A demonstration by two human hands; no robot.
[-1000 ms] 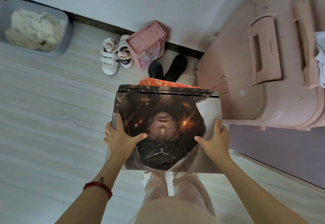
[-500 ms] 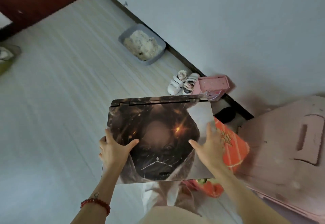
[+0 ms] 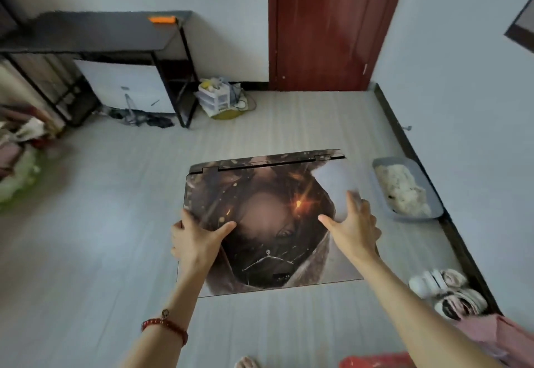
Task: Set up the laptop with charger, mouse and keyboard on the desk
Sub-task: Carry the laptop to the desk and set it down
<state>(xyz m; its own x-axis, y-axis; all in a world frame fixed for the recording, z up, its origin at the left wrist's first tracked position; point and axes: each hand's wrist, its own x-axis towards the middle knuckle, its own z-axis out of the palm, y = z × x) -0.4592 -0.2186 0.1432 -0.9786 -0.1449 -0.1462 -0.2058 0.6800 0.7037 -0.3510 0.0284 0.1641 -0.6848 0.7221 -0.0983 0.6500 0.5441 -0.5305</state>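
Observation:
I carry a closed laptop [image 3: 260, 194] flat in front of me; its lid bears a dark printed picture. My left hand [image 3: 196, 240] grips its left edge, thumb on the lid and fingers underneath. My right hand [image 3: 355, 226] grips the right edge the same way. A black desk [image 3: 95, 35] stands at the far left against the wall, with a small orange object [image 3: 161, 19] near its right end. No charger, mouse or keyboard can be made out.
A dark red door [image 3: 332, 23] is straight ahead. Small plastic drawers [image 3: 216, 98] sit on the floor beside the desk leg. A grey tray with white filling [image 3: 404, 191] and white shoes [image 3: 445, 292] line the right wall. Clothes are piled at the left [image 3: 20, 159].
My view has swung left: the pink suitcase and pink bag are gone, the tray and shoes moved to the right, the desk and door came into view. Both hands keep the laptop.

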